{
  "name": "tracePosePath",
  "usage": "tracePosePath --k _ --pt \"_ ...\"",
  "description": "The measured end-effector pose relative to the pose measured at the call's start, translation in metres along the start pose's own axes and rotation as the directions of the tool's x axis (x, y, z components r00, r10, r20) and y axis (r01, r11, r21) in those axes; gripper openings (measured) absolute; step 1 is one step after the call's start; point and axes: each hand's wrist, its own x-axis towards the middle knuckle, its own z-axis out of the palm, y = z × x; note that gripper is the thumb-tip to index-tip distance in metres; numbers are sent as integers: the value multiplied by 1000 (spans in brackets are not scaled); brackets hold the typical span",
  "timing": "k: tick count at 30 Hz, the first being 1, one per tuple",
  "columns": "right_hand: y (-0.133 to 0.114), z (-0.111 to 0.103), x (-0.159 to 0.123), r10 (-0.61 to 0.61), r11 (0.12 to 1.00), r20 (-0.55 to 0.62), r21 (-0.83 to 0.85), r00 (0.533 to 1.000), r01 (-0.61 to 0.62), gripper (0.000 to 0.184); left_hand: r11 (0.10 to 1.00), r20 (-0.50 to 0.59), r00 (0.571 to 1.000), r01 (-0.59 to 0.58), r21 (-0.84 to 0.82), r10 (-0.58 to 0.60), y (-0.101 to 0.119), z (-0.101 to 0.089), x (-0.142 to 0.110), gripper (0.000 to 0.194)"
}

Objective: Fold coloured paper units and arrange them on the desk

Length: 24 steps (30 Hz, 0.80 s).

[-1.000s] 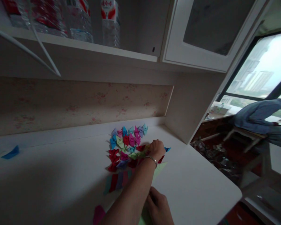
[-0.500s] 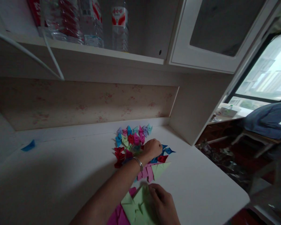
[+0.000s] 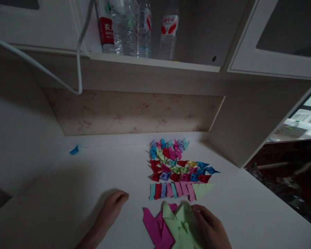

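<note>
My right hand (image 3: 211,226) pinches the right edge of a light green folded paper (image 3: 180,226) at the bottom of the view. Under its left side lies a magenta folded paper (image 3: 158,230). Off to the left, my left hand (image 3: 115,204) is closed just over the white tabletop, thumb and fingers together; whatever it may hold is hidden. Beyond the right hand runs a row of flat folded strips (image 3: 168,191) in pink, red, purple and teal, with a pale green folded piece (image 3: 202,190) at its right end. Several rows of small folded paper pieces (image 3: 181,169) stand behind it.
A lone blue paper piece (image 3: 74,150) lies at the tabletop's back left. Above hangs a shelf (image 3: 155,63) with plastic bottles (image 3: 168,34), and a white cable (image 3: 79,76) dangles in front. A side panel (image 3: 248,114) bounds the desk at the right.
My left hand has drawn back from the small paper rows to the left of the green paper. The right hand keeps its pinch. The view has turned left, so things appear farther right.
</note>
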Motion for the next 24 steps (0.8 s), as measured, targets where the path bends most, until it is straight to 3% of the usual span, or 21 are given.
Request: tracePosePath --k 5,7,9,11,14,17,21,24 --pt "-21 15 4 -12 997 -136 -83 991 1 43 993 -94 989 106 -49 -110 -41 -43 -6 34" --pt "-46 36 5 -100 980 -56 -177 993 89 40 989 -73 988 134 -68 -139 -45 -49 -6 37" --pt "-79 69 6 -210 946 134 -222 968 236 36 985 -48 986 155 -79 -159 -45 -51 -8 37" --pt "-113 113 10 -317 899 324 -196 891 391 34 988 -23 990 140 -58 -142 -41 -51 -10 37" --pt "-149 192 30 -398 854 559 -65 727 517 28 997 47 996 73 -11 -72 -37 -50 -13 37" --pt "-165 280 61 -371 778 719 -105 588 619 23 998 93 993 65 11 -66 -36 -51 -12 37" --pt "-175 389 97 -320 722 772 -177 550 669 23 997 104 991 78 23 -80 -39 -54 -10 34" --pt "-184 456 112 -321 645 792 -219 520 732 27 997 164 985 58 -45 -50 -42 -54 -9 33"
